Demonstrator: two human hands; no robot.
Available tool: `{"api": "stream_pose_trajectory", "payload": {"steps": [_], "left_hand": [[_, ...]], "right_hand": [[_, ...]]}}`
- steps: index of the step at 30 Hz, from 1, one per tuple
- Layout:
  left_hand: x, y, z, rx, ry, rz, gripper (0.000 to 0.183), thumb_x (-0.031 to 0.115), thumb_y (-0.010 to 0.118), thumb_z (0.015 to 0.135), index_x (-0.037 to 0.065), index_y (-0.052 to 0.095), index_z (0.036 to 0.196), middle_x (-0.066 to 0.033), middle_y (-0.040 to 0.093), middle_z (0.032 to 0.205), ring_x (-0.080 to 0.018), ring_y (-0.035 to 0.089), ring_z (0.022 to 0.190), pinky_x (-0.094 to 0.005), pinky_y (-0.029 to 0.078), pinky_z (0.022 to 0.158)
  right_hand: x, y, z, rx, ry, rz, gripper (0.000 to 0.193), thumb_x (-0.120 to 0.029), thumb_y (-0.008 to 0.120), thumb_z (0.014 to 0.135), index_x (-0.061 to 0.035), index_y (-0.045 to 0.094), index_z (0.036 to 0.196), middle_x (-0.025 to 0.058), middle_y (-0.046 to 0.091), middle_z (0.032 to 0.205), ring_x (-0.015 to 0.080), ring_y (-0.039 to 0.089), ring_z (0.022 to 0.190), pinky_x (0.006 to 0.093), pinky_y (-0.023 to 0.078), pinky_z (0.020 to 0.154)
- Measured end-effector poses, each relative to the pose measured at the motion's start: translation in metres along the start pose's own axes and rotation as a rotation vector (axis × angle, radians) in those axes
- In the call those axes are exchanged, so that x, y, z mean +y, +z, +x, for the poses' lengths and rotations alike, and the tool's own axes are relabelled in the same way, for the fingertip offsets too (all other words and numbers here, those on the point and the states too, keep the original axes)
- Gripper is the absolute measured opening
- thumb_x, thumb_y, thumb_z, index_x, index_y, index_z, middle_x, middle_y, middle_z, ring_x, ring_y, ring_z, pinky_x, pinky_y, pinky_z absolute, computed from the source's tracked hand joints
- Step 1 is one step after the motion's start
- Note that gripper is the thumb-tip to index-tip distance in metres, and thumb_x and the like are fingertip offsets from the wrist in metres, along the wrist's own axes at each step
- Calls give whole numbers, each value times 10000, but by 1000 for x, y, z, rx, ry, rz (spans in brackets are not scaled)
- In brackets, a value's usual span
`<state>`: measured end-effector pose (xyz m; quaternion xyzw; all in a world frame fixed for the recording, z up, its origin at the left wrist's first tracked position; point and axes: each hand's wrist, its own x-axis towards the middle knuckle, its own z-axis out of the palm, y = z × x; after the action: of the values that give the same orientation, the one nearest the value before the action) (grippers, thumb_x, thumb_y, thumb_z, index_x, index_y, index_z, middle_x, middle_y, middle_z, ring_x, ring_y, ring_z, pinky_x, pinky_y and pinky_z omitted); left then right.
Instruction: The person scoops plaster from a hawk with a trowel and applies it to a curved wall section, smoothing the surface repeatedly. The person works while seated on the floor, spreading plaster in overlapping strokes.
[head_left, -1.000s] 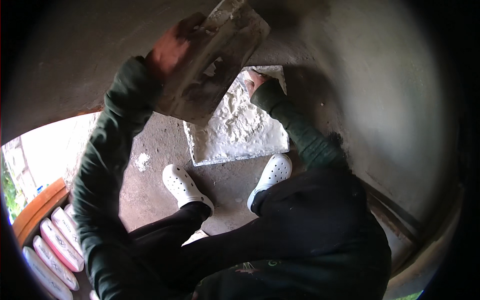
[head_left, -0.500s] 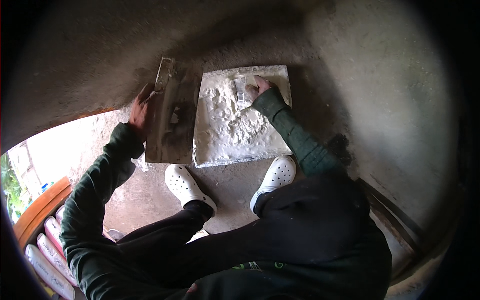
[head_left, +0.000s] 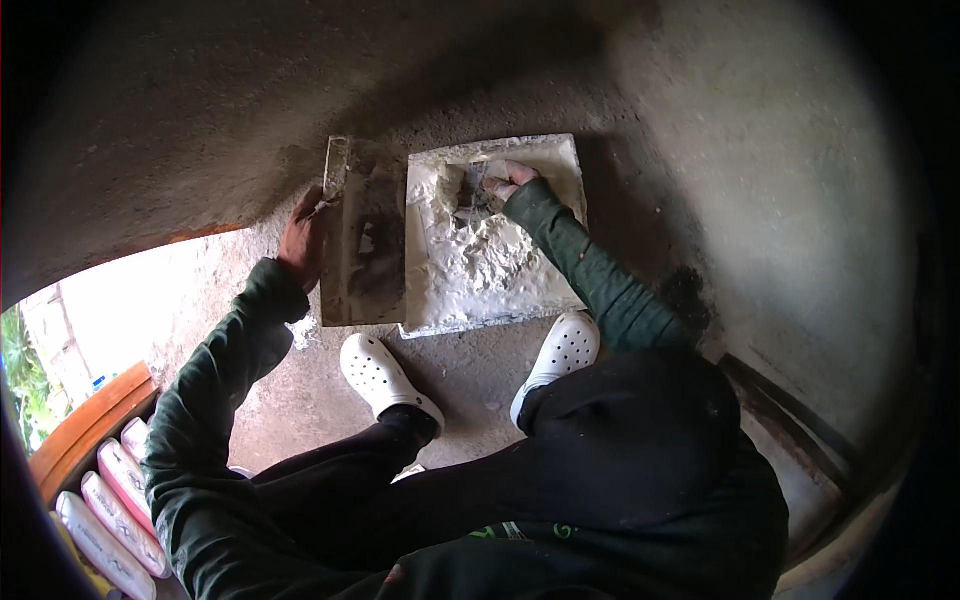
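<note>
At the far left, green foliage [head_left: 28, 375] shows in a bright opening, and below it runs an orange-brown wooden edge [head_left: 95, 420]. Beside that edge, pale packages [head_left: 105, 545] stand in a slanting row, some with pink sides. The left hand [head_left: 303, 240], at the end of a dark green sleeve [head_left: 225, 390], grips the left edge of a long, stained panel [head_left: 365, 240], with a narrow raised strip along that edge. Seen from above, the panel's right edge meets the left side of a square board [head_left: 460, 325], which lies on the rough floor [head_left: 300, 400] and bears a thick, ridged layer of white paste [head_left: 475, 270]. In front of the board are two white, holed shoes: the left shoe [head_left: 380, 375] and, farther right, the right shoe [head_left: 562, 355]. The right hand [head_left: 513, 182] is over the upper part of the paste with its fingers curled, next to a dark grey patch [head_left: 475, 190]; the spot is small and shadowed, so I cannot tell whether the hand grips anything. A grey wall [head_left: 800, 220] curves up on the right.
</note>
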<state>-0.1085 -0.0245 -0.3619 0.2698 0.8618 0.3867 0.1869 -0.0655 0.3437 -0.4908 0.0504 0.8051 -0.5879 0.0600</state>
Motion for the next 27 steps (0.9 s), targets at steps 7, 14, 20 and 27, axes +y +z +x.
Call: {"api": "stream_pose_trajectory", "payload": {"steps": [7, 14, 20, 27], "left_hand": [[18, 14, -1, 6, 72, -28, 474, 119, 704, 813, -13, 601, 1257, -202, 626, 1165, -335, 637, 1052, -391, 515, 906], [41, 26, 16, -88, 59, -259, 439, 149, 675, 888, -11, 569, 1282, -140, 630, 1217, -203, 608, 1091, -346, 492, 954], [69, 26, 25, -34, 92, -227, 383, 255, 473, 1000, -24, 597, 1229, -171, 631, 1166, -241, 615, 1055, -360, 472, 954], [70, 31, 30, -97, -38, -384, 287, 118, 529, 922, -44, 630, 1137, -176, 610, 1087, -298, 604, 1016, -361, 465, 925]], "right_hand": [[-85, -46, -41, 55, -100, 199, 209, -173, 692, 972, -28, 669, 1121, 24, 704, 985, 90, 645, 887, 273, 537, 791], [-149, -60, -66, 408, -848, -348, 233, -7, 672, 920, -29, 670, 1152, 119, 721, 1101, 243, 676, 1054, 353, 539, 931], [-139, -49, -85, 400, -929, -697, 418, -64, 814, 745, -127, 752, 1154, 55, 683, 1272, 303, 639, 1078, 405, 563, 901], [-112, -50, -112, 381, -850, -756, 395, -55, 788, 774, -128, 746, 1160, 41, 673, 1278, 290, 611, 1138, 417, 540, 948]]}}
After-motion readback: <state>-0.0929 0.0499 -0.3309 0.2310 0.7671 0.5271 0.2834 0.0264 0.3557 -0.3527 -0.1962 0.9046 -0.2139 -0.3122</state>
